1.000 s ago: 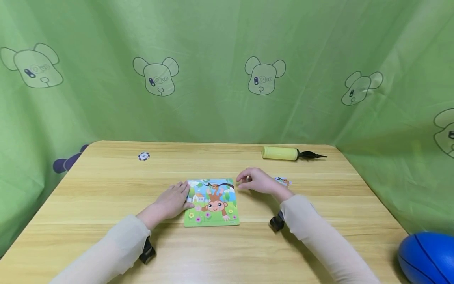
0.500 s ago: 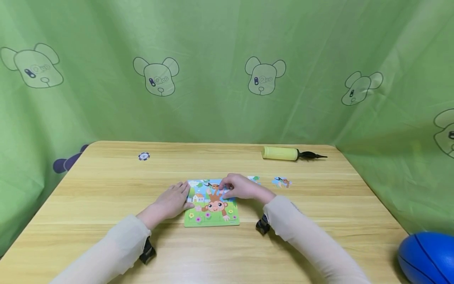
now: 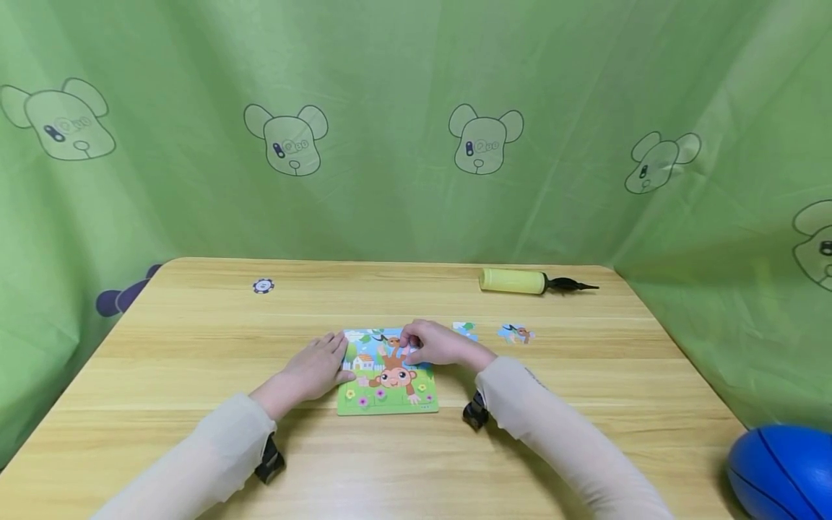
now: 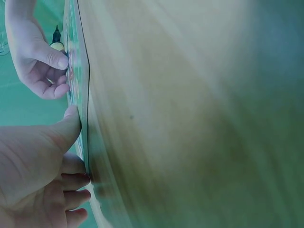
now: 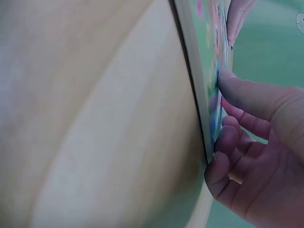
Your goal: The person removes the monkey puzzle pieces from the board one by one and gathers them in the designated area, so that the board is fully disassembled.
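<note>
In the head view a square puzzle (image 3: 391,403) with a monkey picture lies flat on the wooden table. My left hand (image 3: 315,367) rests on its left edge, fingers extended and thumb over the picture. At the upper right part of the puzzle, my right hand (image 3: 434,342) has its thumb and fingers curled down, pinching a puzzle piece (image 5: 218,80) at the surface; the fingers hide most of that piece. Two loose pieces lie past the right hand: a blue and green one (image 3: 465,329) and one with a brown animal (image 3: 517,334).
A yellow hand pump (image 3: 513,281) with a black nozzle lies near the table's far edge. A round chip (image 3: 263,286) is at the far left. A blue ball (image 3: 783,471) sits at the right edge. Green curtain (image 3: 390,202) surrounds the table.
My right hand has moved left from beside the puzzle onto its upper right part, uncovering the blue and green piece. The left hand has stayed put.
</note>
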Available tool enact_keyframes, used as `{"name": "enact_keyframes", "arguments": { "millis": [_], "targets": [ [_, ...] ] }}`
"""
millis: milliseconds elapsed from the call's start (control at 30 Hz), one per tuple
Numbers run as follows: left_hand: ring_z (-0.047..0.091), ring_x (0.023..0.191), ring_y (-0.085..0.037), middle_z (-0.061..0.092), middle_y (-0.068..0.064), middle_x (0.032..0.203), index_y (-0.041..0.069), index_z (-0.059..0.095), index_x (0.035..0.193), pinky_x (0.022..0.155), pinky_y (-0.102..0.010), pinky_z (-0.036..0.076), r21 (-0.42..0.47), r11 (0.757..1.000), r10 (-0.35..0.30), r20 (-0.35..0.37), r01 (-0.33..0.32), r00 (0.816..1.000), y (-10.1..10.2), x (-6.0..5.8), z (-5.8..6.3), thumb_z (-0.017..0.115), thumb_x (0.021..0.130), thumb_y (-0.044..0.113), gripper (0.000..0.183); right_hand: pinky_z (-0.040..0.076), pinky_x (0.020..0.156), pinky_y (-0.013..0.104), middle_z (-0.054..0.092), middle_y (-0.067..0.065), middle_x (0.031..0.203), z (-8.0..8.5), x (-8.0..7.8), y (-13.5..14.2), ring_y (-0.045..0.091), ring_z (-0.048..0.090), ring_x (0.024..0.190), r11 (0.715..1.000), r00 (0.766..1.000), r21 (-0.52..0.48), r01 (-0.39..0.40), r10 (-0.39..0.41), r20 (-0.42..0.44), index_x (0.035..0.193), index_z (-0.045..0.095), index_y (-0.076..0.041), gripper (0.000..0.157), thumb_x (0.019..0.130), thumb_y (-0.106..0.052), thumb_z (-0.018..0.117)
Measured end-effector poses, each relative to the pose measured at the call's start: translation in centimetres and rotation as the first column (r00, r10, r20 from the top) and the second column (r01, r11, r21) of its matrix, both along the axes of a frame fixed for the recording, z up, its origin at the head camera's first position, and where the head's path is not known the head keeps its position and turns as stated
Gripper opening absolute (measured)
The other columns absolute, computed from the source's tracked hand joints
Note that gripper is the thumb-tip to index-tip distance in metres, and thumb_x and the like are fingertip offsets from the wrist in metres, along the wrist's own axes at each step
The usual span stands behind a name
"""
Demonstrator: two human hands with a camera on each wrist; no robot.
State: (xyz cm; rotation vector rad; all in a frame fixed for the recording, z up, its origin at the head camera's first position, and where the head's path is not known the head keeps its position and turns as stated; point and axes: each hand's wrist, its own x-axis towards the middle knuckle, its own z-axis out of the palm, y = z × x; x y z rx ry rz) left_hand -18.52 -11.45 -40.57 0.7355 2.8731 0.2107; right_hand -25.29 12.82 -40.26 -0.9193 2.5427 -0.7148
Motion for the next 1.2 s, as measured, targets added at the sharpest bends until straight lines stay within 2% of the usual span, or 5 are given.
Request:
{"name": "enact_keyframes", "arguments": {
  "millis": [367, 667, 767, 967, 1200],
  "targets": [
    [0.024, 0.131, -0.039, 0.027, -0.026, 0.143, -0.012, 0.033, 0.135, 0.107, -0.048, 0.021, -0.008, 1.0, -0.001, -0.012, 0.0, 1.0, -0.01, -0.12, -0.23, 0.048, 0.094, 0.039, 0.067, 0.039, 0.082, 0.034, 0.041, 0.007, 0.101, -0.01, 0.23, 0.17, 0.021, 0.042, 0.092, 0.999, 0.999, -0.028, 0.033, -0.034, -0.012, 0.089, 0.058, -0.01, 0.015, 0.082, -0.012, 0.071],
    [0.024, 0.131, -0.039, 0.026, -0.025, 0.144, -0.012, 0.033, 0.136, 0.108, -0.047, 0.02, -0.01, 1.0, 0.003, -0.006, -0.003, 1.0, 0.03, -0.1, -0.19, 0.047, 0.094, 0.039, 0.067, 0.039, 0.082, 0.036, 0.041, 0.008, 0.101, -0.05, 0.22, 0.11, 0.022, 0.042, 0.092, 0.998, 0.998, -0.028, 0.056, -0.056, -0.013, 0.088, 0.058, -0.011, 0.015, 0.081, -0.012, 0.071],
    [0.024, 0.131, -0.039, 0.026, -0.025, 0.144, -0.012, 0.033, 0.136, 0.108, -0.047, 0.02, -0.006, 1.0, 0.003, -0.004, -0.003, 1.0, 0.03, -0.09, -0.15, 0.048, 0.094, 0.039, 0.067, 0.04, 0.085, 0.037, 0.043, 0.007, 0.103, -0.06, 0.19, 0.06, 0.022, 0.043, 0.094, 0.998, 0.998, -0.026, 0.064, -0.065, -0.024, 0.093, 0.057, -0.01, 0.019, 0.081, -0.013, 0.072],
    [0.024, 0.131, -0.039, 0.026, -0.026, 0.143, -0.012, 0.033, 0.135, 0.108, -0.047, 0.02, 0.002, 1.0, 0.003, -0.002, -0.003, 1.0, 0.0, -0.1, -0.14, 0.048, 0.094, 0.039, 0.067, 0.038, 0.097, 0.038, 0.045, 0.007, 0.111, -0.02, 0.26, -0.02, 0.023, 0.047, 0.106, 0.994, 0.993, -0.016, 0.109, -0.109, -0.043, 0.119, 0.052, -0.003, 0.047, 0.079, -0.017, 0.073],
    [0.023, 0.132, -0.039, 0.025, -0.025, 0.144, -0.012, 0.032, 0.136, 0.108, -0.047, 0.019, 0.003, 1.0, 0.009, 0.008, -0.009, 1.0, 0.02, -0.03, -0.06, 0.048, 0.094, 0.039, 0.068, 0.045, 0.084, 0.042, 0.044, 0.01, 0.108, 0.21, 0.36, 0.31, 0.025, 0.048, 0.097, 0.992, 0.991, -0.045, 0.117, -0.12, -0.054, 0.116, 0.053, -0.013, 0.046, 0.077, -0.02, 0.076]
  ]
}}
